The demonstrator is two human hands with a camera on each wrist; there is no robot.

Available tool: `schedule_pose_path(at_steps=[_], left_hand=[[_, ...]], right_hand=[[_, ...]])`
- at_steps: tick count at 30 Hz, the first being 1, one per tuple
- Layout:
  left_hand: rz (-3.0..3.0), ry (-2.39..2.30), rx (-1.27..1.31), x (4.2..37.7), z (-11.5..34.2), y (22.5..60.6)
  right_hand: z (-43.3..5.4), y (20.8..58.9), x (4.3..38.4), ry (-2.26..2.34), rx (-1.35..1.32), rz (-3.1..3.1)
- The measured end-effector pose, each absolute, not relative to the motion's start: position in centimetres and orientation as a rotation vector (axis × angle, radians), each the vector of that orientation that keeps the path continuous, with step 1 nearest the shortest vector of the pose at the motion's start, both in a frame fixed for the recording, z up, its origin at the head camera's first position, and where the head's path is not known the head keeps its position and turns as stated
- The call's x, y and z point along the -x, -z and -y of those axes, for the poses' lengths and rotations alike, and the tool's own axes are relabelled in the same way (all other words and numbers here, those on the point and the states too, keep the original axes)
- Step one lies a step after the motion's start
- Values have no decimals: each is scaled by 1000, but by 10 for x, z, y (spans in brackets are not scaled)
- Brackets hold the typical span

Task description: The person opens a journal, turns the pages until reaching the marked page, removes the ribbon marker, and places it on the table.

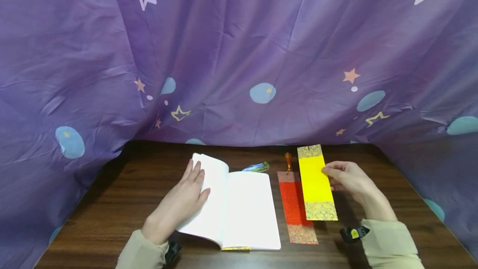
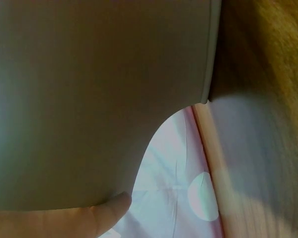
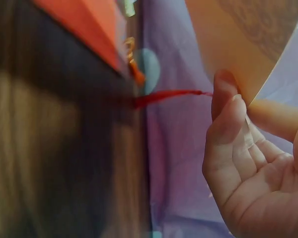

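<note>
A notebook with blank white pages lies spread out on the table. My left hand rests on its raised left page with the fingers extended. In the left wrist view, the shaded page fills most of the picture, a fingertip at its lower edge. My right hand pinches a yellow bookmark with patterned ends by its right edge. That bookmark is held above the table, partly over a red bookmark. From the yellow one hangs a red tassel in the right wrist view.
An orange tassel extends from the red bookmark's far end. Behind the notebook lies a blue-green tassel. A yellow patterned strip shows under the notebook's near edge. The dark wooden table meets a purple curtain at the back.
</note>
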State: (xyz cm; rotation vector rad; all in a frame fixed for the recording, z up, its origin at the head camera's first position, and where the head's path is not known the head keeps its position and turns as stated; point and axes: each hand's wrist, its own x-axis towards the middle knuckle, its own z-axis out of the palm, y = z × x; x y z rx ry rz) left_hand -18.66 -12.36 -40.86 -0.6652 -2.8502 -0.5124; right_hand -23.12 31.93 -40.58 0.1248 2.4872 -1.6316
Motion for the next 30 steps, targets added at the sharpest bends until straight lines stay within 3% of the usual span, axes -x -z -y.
schedule_pose_path(at_steps=[14, 30], left_hand=[[2844, 504, 667, 187, 124, 411], [2837, 498, 675, 186, 124, 410]], right_hand=[[-347, 436, 223, 1529, -164, -2394], [-344, 446, 221, 1361, -312, -2428]])
